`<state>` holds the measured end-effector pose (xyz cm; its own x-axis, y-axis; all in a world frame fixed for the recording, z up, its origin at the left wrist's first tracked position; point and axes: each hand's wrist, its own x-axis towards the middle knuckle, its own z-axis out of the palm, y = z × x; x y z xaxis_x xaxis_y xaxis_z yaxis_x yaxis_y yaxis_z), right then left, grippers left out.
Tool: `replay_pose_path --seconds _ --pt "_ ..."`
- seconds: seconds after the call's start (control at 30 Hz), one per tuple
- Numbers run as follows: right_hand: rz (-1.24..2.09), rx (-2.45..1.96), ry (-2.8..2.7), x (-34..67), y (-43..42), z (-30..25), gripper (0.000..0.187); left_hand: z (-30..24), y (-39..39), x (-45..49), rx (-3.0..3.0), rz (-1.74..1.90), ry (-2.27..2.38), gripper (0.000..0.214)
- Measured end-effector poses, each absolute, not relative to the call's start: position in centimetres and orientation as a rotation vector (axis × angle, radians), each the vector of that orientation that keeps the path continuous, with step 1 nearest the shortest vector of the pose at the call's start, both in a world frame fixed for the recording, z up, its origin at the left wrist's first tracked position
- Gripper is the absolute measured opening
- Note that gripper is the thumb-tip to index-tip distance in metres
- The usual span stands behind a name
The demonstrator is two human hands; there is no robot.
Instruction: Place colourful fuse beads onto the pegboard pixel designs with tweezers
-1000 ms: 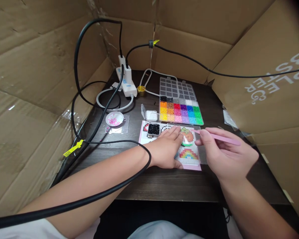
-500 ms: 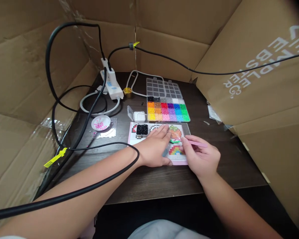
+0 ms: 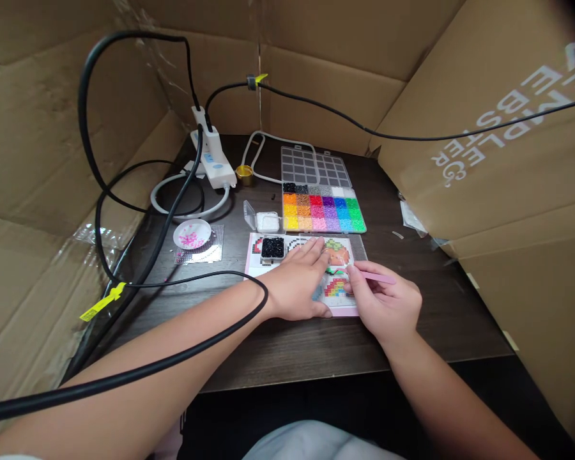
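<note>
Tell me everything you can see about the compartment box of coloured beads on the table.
The bead box is a clear plastic tray split into small compartments, holding black, grey and white beads in its far row, then oranges, reds, purples, blues, greens, yellows and pinks. Its gridded transparent lid is folded open behind it, lying flat. It lies flat on the dark wooden table, just beyond the pattern sheet. Neither hand touches it.

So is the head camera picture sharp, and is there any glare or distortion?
Head view: sharp at the centre, around the bead box and both hands; straight cardboard wall edges bow outward toward the corners; glare glints on the plastic wrap at left; top-right corner darkens.
</note>
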<state>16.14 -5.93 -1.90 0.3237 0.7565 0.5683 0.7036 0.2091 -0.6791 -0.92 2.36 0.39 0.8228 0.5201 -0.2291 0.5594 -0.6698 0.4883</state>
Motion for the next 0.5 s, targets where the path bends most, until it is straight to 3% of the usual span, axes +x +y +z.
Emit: replay_pose_path --seconds 0.5 --pt "0.091 -1.514 -1.376 16.12 -5.84 -2.20 0.010 0.54 2.37 -0.92 2.445 -0.117 0.794 0.113"
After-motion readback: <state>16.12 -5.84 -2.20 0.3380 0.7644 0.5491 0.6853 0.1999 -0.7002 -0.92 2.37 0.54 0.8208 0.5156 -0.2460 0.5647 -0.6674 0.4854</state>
